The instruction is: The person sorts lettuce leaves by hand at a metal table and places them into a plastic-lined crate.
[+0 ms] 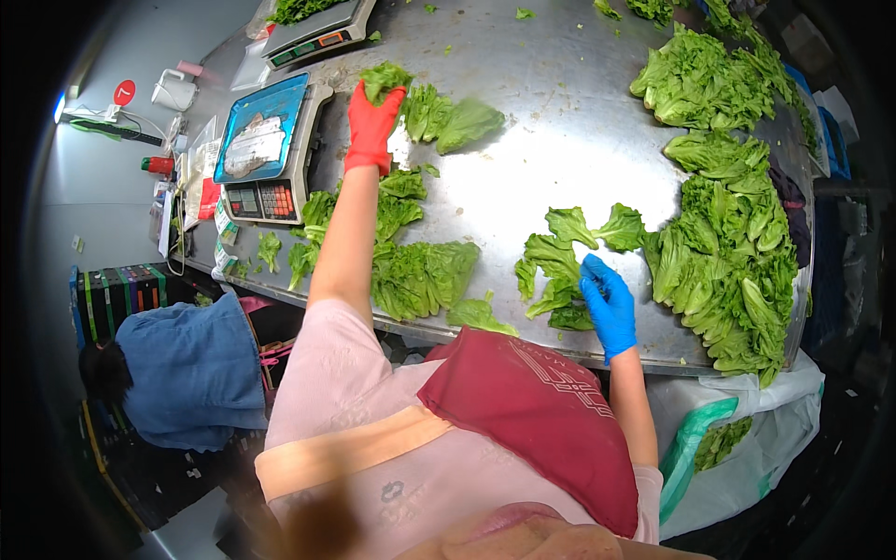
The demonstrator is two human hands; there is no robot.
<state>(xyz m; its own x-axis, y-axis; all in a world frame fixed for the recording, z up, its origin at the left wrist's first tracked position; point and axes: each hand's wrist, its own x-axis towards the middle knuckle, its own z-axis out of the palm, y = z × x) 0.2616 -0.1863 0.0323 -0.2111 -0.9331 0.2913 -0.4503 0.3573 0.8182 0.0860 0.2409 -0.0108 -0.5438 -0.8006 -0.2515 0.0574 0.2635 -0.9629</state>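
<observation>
My left hand [376,126], in a red glove, is stretched out beside the digital scale and grips a piece of green leaf lettuce [385,80]. Two more lettuce bunches [465,124] lie just right of it on the metal table. My right hand [610,304], in a blue glove, is low over the table at the edge of some loose lettuce leaves [553,257]. Its fingers are bent; whether they pinch a leaf is hard to tell. Between my arms, near the front edge, lies a row of lettuce [423,278].
A digital scale with a blue tray [225,157] stands at the left, another scale [318,43] behind it. Lettuce heaps [728,245] line the table's right side. A plastic bag [770,448] holding leaves hangs below. A person in a blue top [189,371] is at lower left.
</observation>
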